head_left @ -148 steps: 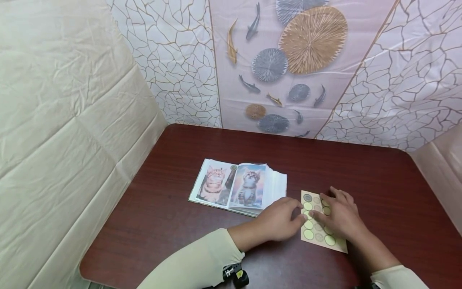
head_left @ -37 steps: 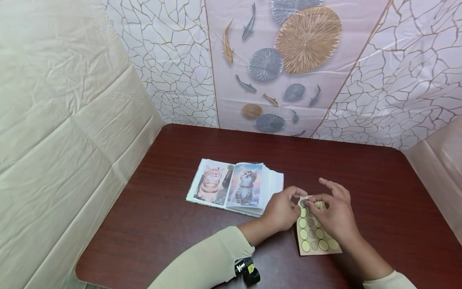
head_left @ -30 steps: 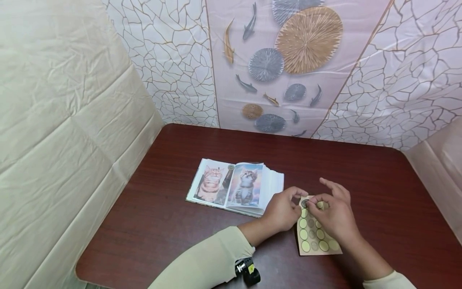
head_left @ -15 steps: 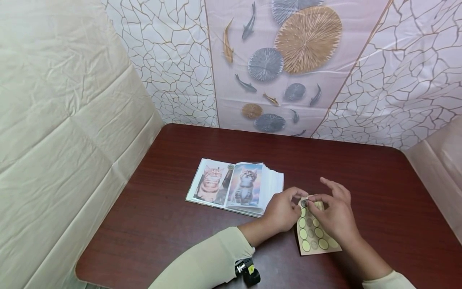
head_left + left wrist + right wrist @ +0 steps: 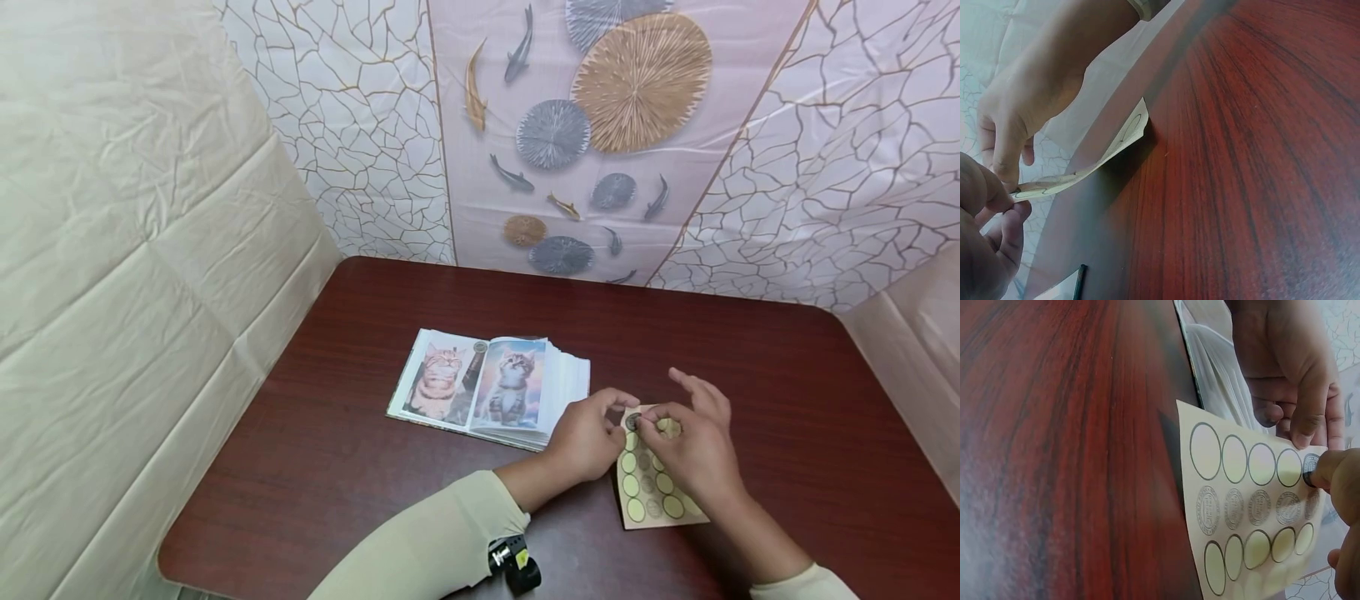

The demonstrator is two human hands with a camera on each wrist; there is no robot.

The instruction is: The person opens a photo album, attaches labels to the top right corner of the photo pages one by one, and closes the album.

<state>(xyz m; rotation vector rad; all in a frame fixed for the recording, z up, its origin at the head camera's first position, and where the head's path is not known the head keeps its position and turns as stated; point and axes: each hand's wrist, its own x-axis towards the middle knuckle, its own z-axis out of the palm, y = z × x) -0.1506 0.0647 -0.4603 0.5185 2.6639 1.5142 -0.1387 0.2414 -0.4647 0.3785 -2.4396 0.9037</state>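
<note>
A cream sheet of round stickers (image 5: 643,518) is tilted up off the table, its near end lower, in the head view. My left hand (image 5: 588,437) pinches its far left corner between thumb and fingers. With thumb and index finger together, my right hand (image 5: 701,454) pinches at the dark round sticker (image 5: 1310,464) in that same corner. Whether its edge is lifted is hidden by the fingertips. The right wrist view shows rows of yellow circles and pale embossed ones. Seen edge-on in the left wrist view, the sheet (image 5: 1100,162) bends upward.
An open photo album (image 5: 567,387) with kitten pictures lies left of the sheet, close to my left forearm. A round sticker (image 5: 480,347) sits at the top of its left page. The dark red table (image 5: 337,500) meets patterned cloth (image 5: 375,125) at the back.
Since the earliest frame, both hands have moved from the sheet's middle to its far left corner, and the sheet has been raised. During the last second the fingers have barely shifted.
</note>
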